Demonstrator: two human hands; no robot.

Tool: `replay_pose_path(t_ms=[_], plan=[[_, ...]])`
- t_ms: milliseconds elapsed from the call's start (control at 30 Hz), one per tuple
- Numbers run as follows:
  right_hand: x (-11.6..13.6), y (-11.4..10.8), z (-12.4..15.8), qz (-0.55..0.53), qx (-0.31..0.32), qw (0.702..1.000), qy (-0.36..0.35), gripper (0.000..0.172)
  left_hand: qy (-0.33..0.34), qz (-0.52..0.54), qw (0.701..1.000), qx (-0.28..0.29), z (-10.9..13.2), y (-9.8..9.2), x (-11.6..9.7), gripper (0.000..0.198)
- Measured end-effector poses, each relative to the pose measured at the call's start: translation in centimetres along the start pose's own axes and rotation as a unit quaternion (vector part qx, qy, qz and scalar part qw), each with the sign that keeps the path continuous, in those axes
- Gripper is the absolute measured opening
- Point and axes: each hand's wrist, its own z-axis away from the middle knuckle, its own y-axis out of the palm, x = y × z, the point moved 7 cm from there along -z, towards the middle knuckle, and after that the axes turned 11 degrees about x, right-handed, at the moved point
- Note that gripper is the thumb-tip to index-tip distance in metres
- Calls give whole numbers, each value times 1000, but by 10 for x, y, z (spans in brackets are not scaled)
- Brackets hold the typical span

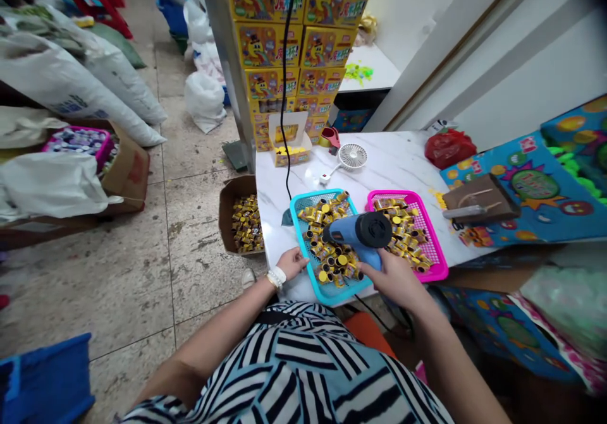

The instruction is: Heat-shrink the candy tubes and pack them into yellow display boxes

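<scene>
Auditor: What was recorded at the near edge?

Inspector: A person in a striped garment (303,361) stood at the near edge of the counter (396,165). The left hand (290,265) had its grip pinched on the left rim of a turquoise basket (336,298), which lay at the counter's near left corner.

Auditor: And the right?

Inspector: The right hand (396,278) had its grip wrapped around the handle of a blue heat gun (353,229). The tool was above the turquoise basket, its dark nozzle pointing toward the left edge. Small yellow cylinders (341,261) lay jumbled beneath it.

Auditor: Anything adjoining?

Inspector: A pink basket (435,276), just right of the turquoise one, contained similar pieces. Below the left edge, a carton (226,222) on the floor contained more.

Auditor: Farther off?

Inspector: A white fan (352,156) lay toward the far edge, near a red tape dispenser (331,138). An opened display box (294,127) stood at the far left corner. Behind it rose stacked yellow boxes (272,45), a black cord (283,83) hanging in front of them.
</scene>
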Motion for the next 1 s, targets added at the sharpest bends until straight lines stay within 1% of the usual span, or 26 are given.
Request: replay_pose_path(t_ms=[100, 167, 233, 267, 333, 400, 500, 600, 667, 733, 800, 867, 933, 1000], plan=[[22, 0, -17, -44, -46, 998, 4, 46, -13, -20, 1000, -10, 1, -9, 6, 31], [36, 0, -30, -76, -75, 994, -1, 47, -12, -33, 999, -10, 0, -10, 3, 29], [43, 4, -35, -97, -74, 992, -15, 46, -7, -42, 999, -6, -3, -9, -3, 27], [42, 7, -34, -100, -66, 993, -23, 45, -5, -45, 999, -3, -5, -9, -7, 26], [31, 15, -22, -96, -56, 993, -37, 42, -4, -47, 999, -1, -13, -10, -15, 24], [11, 25, -1, -91, -56, 994, -35, 39, -14, -53, 998, -11, -21, -18, -20, 22], [-24, 43, 31, -99, -44, 994, 16, 37, -52, -81, 994, -42, -31, -35, -23, 18], [-46, 57, 51, -132, -30, 988, 79, 37, -89, -134, 985, -64, -37, -48, -26, 13], [-53, 58, 58, -145, -52, 980, 123, 37, -97, -179, 977, -65, -43, -50, -36, 12], [-57, 54, 62, -150, -82, 972, 159, 38, -86, -226, 968, -68, -56, -49, -52, 16], [-60, 51, 66, -167, -88, 968, 166, 39, -67, -266, 958, -83, -73, -50, -70, 16], [-65, 49, 71, -190, -78, 965, 165, 39, -55, -286, 950, -110, -90, -55, -83, 12], [-72, 49, 76, -203, -71, 962, 166, 40, -54, -286, 947, -136, -95, -62, -84, 21], [-78, 49, 79, -197, -73, 964, 166, 40, -63, -266, 950, -151, -84, -66, -70, 29]])
